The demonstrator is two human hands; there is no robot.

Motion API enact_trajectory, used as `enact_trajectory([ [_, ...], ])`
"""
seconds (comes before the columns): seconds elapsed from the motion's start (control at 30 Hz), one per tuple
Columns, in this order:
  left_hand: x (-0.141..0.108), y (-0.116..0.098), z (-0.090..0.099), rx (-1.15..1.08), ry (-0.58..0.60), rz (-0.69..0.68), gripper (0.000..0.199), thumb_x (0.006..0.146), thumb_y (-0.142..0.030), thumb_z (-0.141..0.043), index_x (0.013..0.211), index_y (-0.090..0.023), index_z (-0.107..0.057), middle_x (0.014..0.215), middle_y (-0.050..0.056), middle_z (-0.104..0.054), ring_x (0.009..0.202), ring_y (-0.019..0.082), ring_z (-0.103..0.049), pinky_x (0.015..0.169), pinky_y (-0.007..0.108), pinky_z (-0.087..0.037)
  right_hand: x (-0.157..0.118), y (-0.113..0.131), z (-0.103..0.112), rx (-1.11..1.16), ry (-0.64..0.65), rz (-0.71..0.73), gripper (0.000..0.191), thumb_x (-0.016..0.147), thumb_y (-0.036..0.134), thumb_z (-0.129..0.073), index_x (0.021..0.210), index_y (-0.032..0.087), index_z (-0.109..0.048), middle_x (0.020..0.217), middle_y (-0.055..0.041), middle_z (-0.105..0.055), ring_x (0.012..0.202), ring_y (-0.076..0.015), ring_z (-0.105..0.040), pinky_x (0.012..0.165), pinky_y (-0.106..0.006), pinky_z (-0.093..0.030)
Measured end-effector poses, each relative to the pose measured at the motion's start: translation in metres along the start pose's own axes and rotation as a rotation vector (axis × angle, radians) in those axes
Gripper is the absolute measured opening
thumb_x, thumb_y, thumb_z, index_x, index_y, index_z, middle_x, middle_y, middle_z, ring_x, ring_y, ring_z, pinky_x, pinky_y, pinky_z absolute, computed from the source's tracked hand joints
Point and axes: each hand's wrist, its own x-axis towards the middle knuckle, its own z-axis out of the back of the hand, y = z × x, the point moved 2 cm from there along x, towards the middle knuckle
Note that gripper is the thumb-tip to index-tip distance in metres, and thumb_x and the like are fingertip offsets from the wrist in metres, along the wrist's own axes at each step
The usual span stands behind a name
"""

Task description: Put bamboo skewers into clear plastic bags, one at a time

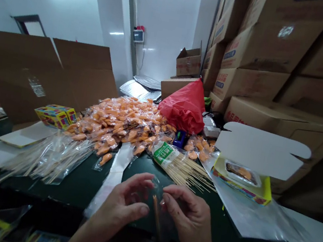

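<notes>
The person's left hand (120, 201) and right hand (191, 218) hover close together above the dark green worktop (81, 188), both half-curled. A thin wooden skewer (157, 216) stands tilted in the gap between them, and a scrap of clear plastic film (155, 183) shows near the left fingertips. Whether either grip is pinching the skewer or the film, or is only spread around them, cannot be told from this view.

Just beyond the hands lies a bundle of bamboo skewers (180, 168) with a green label. Further on spreads a heap of orange packets (117, 125), with a red plastic bag (184, 106) behind it. To the right sits an open printed box (241, 181), and stacked cardboard cartons (264, 51) rise against the wall.
</notes>
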Motion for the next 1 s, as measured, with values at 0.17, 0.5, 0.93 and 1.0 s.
enact_trajectory([
  [0.17, 0.021, 0.006, -0.027, -0.182, 0.033, -0.022, 0.013, 0.073, -0.028, -0.07, 0.075, -0.016, -0.065, 0.056, -0.004, -0.052, 0.045, 0.005, -0.043, 0.044, 0.016, -0.034, -0.002, -0.009, 0.002, 0.08, 0.024, 0.001, 0.008, 0.084, 0.021, -0.059, 0.083, 0.019, -0.067, 0.064, 0.0017, -0.063, 0.058, -0.0106, -0.058, 0.056, -0.018, -0.046],
  [0.5, 0.022, 0.023, -0.017, -0.161, 0.065, 0.04, 0.013, 0.075, -0.025, -0.059, 0.075, -0.014, -0.065, 0.063, 0.001, -0.055, 0.054, 0.01, -0.046, 0.05, 0.021, -0.035, -0.002, -0.026, -0.004, 0.101, 0.157, 0.042, 0.01, 0.085, 0.021, -0.054, 0.082, 0.02, -0.064, 0.08, -0.002, -0.065, 0.077, -0.0159, -0.062, 0.07, -0.023, -0.049],
  [0.93, 0.013, -0.058, 0.198, 1.242, -0.459, 0.077, 0.024, 0.077, -0.023, -0.051, 0.097, -0.016, -0.061, 0.07, 0.001, -0.064, 0.063, 0.017, -0.056, 0.061, 0.024, -0.041, -0.005, -0.123, 0.0, -0.308, 0.112, -0.096, 0.01, 0.08, 0.031, -0.055, 0.081, 0.021, -0.059, 0.073, -0.0015, -0.065, 0.065, -0.0158, -0.063, 0.056, -0.02, -0.05],
  [1.0, 0.041, -0.053, 0.241, 1.421, -0.471, 0.198, 0.016, 0.073, -0.02, -0.052, 0.083, -0.015, -0.064, 0.063, -0.001, -0.063, 0.064, 0.016, -0.057, 0.061, 0.022, -0.04, -0.014, -0.132, 0.005, -0.392, 0.219, -0.158, 0.012, 0.082, 0.032, -0.053, 0.078, 0.021, -0.058, 0.069, -0.0006, -0.063, 0.061, -0.0153, -0.061, 0.054, -0.021, -0.048],
])
